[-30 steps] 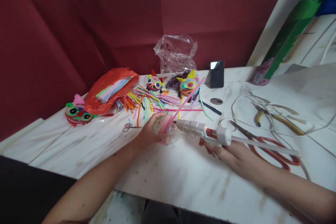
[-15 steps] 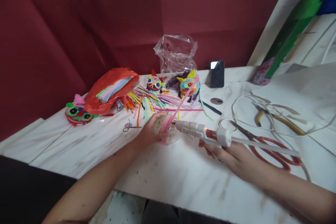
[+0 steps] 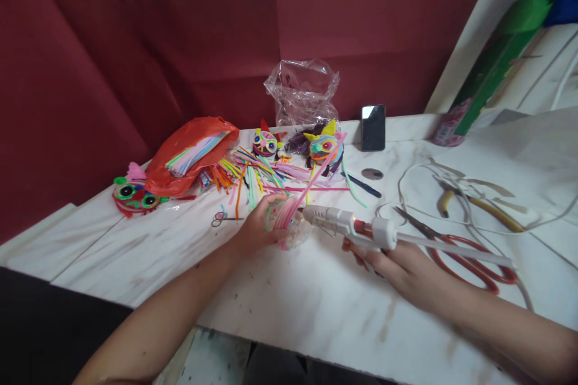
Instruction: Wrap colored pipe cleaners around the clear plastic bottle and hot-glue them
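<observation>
My left hand (image 3: 264, 222) is closed around a clear plastic ball (image 3: 298, 234). Pink pipe cleaners (image 3: 285, 212) lie side by side across the ball, and one loose end (image 3: 320, 172) sticks up to the right. My right hand (image 3: 383, 261) grips a white hot glue gun (image 3: 334, 219) with a small orange light lit on its body. The gun's nozzle points left at the pink strands, touching or very close to them. A long glue stick (image 3: 456, 251) juts from its back end.
Behind lie loose pipe cleaners (image 3: 257, 174), a red bag (image 3: 189, 150), and decorated animal heads (image 3: 135, 192). A phone (image 3: 373, 128) leans at the back. On the right are orange-handled scissors (image 3: 474, 261), pliers (image 3: 492, 213) and a white cord (image 3: 401, 183); small scissors (image 3: 221, 218) lie left.
The glue gun has shifted very slightly, its nozzle still by the pink strands. The loose pipe cleaner end has tilted a little to the right. My left hand keeps its hold.
</observation>
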The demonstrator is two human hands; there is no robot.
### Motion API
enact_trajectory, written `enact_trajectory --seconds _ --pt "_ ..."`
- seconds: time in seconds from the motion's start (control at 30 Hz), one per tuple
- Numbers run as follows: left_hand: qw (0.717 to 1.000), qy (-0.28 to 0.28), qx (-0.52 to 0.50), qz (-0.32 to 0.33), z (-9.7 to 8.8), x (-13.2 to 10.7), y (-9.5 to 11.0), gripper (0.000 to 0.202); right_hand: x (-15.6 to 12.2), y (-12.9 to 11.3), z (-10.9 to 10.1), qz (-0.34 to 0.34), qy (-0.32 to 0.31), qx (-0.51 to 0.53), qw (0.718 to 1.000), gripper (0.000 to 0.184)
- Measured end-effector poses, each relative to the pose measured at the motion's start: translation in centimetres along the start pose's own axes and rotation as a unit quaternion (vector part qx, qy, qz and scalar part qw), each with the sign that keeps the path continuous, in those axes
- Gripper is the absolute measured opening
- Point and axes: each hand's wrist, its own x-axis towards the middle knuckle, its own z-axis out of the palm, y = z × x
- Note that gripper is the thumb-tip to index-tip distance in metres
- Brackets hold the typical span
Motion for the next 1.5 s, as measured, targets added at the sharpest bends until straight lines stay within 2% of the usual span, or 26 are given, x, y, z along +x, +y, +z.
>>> enact_trajectory --seconds 0.37,0.57,0.93,1.23,1.5 --pt "0.999 0.014 0.037 -0.003 -0.1 0.0 0.6 0.072 -0.4 -0.9 -0.1 -0.044 -0.014 0.013 0.999 0.045" --pt "1.0 0.018 0.024 0.003 0.0 0.0 0.4 0.071 0.0 -0.7 -0.2 -0.011 0.002 -0.003 1.0 0.049" --pt "1.0 0.015 0.013 0.004 -0.1 0.0 0.2 0.068 0.3 0.0 0.1 0.018 0.029 0.025 0.999 0.038" --pt "1.0 0.021 0.01 -0.004 0.0 0.1 0.2 0.073 0.2 -0.4 -0.2 0.006 0.012 0.023 1.0 0.041" --pt "1.0 0.021 0.018 0.003 0.0 0.1 0.3 0.071 -0.2 0.1 0.2 -0.002 0.015 0.024 1.0 0.044"
